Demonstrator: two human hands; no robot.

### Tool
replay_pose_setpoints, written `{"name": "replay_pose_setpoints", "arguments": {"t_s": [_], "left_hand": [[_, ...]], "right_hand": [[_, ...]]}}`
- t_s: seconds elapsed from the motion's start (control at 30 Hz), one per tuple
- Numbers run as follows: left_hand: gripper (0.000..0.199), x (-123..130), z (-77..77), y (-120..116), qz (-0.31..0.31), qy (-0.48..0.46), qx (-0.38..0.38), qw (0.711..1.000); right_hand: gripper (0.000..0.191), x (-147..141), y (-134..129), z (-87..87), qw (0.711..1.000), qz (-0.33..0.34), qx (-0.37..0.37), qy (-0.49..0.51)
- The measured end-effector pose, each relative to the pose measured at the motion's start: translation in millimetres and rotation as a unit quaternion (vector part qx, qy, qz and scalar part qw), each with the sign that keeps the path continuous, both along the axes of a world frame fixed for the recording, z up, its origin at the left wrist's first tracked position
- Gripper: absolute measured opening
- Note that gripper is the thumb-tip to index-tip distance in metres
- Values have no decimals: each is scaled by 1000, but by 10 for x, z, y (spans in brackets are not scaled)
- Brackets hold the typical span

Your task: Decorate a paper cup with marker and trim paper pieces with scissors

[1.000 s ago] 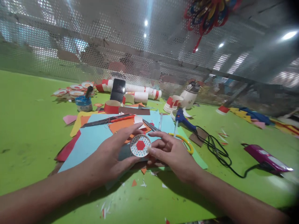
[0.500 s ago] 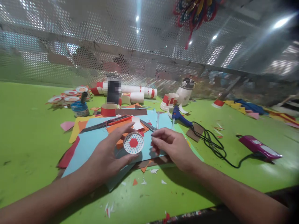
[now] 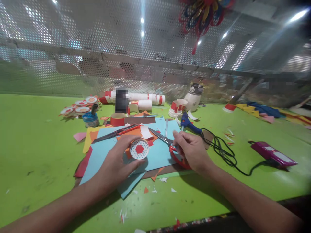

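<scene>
My left hand (image 3: 119, 157) grips a small round paper disc (image 3: 139, 149) between thumb and fingers. Blue dots and a red hexagon decorate its face, which is turned towards me. My right hand (image 3: 190, 149) is closed in a pinch above the red handles of the scissors (image 3: 165, 139); whatever its fingertips hold is too small to make out. The scissors lie on light blue paper (image 3: 155, 157), partly hidden by that hand. A white paper scrap (image 3: 146, 132) and orange pieces lie behind the disc.
A blue glue gun (image 3: 188, 122) and its black cord lie right of the paper, near a purple box (image 3: 272, 153). Behind are a blue jar (image 3: 90, 119), a red paper ring (image 3: 117, 120) and white tubes (image 3: 142, 105). Paper scraps (image 3: 154, 190) litter the green table's near side.
My right hand has moved right, away from the disc, uncovering the scissors' red handles. The left hand still holds the disc. The view has shifted slightly.
</scene>
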State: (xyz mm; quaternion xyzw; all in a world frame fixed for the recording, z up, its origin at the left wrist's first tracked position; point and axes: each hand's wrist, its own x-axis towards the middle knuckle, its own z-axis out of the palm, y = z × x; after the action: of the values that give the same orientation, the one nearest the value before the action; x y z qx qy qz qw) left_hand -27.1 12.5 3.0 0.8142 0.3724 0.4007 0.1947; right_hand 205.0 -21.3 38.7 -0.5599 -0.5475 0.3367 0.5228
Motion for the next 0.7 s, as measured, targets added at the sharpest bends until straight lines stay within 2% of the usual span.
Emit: {"name": "replay_pose_setpoints", "arguments": {"t_s": [0.07, 0.23, 0.4, 0.7], "left_hand": [[45, 5, 8, -3, -6, -8, -7, 1000], [40, 15, 69, -37, -14, -4, -10, 1000], [40, 9, 88, -28, -18, -6, -1, 1000], [42, -13, 40, 29, -10, 32, -1, 999]], "right_hand": [[45, 10, 10, -3, 1000, -3, 8, -4], [26, 32, 73, -68, 1000, 5, 23, -2], [26, 55, 129, -140, 1000, 7, 27, -3], [25, 89, 113, -121, 999, 10, 39, -27]]}}
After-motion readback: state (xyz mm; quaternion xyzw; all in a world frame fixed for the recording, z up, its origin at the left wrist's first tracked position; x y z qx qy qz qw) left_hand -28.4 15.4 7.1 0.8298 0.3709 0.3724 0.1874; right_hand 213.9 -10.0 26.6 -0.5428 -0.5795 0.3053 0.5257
